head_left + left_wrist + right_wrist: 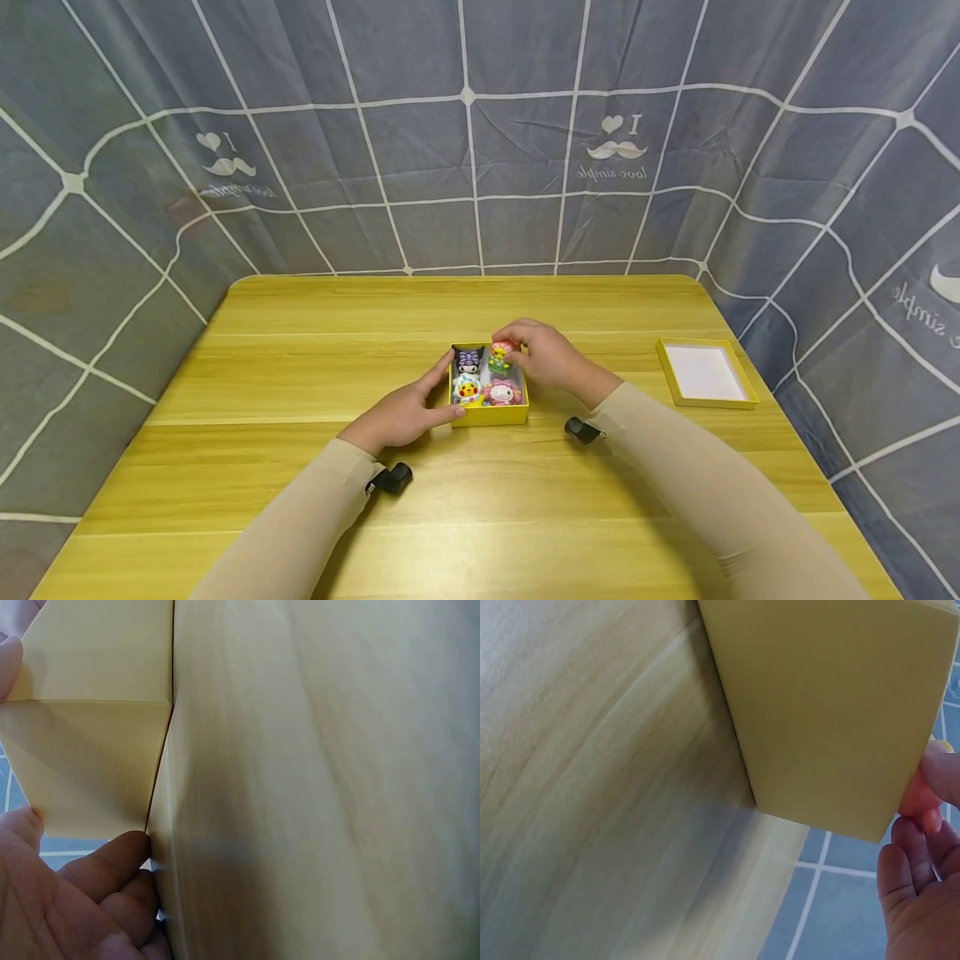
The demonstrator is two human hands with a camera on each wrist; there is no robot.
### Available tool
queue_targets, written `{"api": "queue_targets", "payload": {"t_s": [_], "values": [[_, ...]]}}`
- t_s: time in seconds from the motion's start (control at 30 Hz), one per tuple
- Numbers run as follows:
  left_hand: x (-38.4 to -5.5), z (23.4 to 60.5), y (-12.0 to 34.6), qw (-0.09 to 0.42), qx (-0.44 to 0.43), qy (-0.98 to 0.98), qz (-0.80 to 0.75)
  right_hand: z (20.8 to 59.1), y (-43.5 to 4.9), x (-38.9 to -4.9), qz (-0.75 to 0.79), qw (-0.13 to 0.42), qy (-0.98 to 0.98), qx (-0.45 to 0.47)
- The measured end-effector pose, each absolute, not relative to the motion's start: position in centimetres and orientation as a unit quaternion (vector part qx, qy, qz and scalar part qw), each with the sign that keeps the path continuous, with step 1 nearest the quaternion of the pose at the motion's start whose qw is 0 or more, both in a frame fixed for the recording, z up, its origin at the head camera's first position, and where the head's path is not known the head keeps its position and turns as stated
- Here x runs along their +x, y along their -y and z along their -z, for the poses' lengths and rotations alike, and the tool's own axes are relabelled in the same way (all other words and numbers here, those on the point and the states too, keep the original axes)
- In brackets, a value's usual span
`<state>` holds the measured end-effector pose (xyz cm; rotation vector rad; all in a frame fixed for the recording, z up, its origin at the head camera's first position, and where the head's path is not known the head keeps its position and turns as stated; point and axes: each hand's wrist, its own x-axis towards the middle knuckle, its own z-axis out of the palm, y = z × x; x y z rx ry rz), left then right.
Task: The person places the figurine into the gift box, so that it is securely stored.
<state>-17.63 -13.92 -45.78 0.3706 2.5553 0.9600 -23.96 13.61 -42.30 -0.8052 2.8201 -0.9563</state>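
A small yellow box [489,416] stands open on the table with several toy figurines inside. My right hand [551,358] pinches a figurine with a pink top and green base [500,357] at the box's back right corner; its pink part [921,796] shows beyond the box edge in the right wrist view. My left hand [405,412] holds the box's left side, thumb at the front corner and fingers along the side. In the box sit a black-and-purple figurine [468,361], a yellow-faced figurine in white [467,389] and a pink-and-white figurine [502,392].
A yellow box lid [707,373] lies at the right of the wooden table [360,333], its white inside facing up. Grey checked curtains [420,150] hang behind and at both sides. A small black camera [393,479] is worn on each wrist.
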Motion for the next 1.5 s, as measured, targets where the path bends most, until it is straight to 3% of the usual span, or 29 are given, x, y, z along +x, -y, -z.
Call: {"api": "queue_targets", "payload": {"t_s": [0.9, 1.5], "values": [[-17.5, 46.0, 13.8, 0.181, 0.135, -0.911, -0.344, 42.9, -13.1, -23.5, 0.285, 0.043, -0.922, -0.259], [-17.1, 45.8, 12.6, 0.158, 0.154, -0.882, -0.417, 43.0, -13.2, -23.2, 0.259, 0.013, -0.923, -0.285]]}}
